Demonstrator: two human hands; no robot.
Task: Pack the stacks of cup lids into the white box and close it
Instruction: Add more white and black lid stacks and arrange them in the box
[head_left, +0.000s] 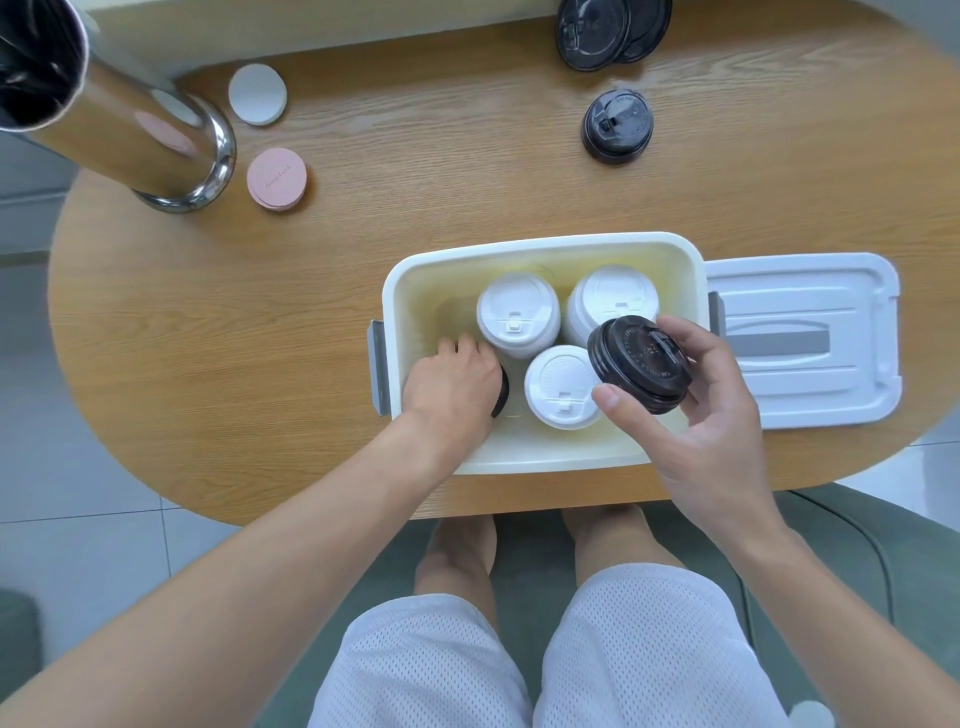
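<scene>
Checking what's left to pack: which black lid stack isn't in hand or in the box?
The black lid stack standing alone on the table, beyond the white box. Others: right hand holds one, left hand covers one inside.

Counted: three white lid stacks; four black lid stacks; two coaster stacks; one box; one box lid.

- Small script lettering is printed across the pink coaster, far left on the table; it is too small to be read with certainty.
- Raised lettering runs around the top of the black lid held over the box; only stray characters can be made out, no whole word.
- Faint embossed marks are seen on the near white lid; they are illegible.
</scene>
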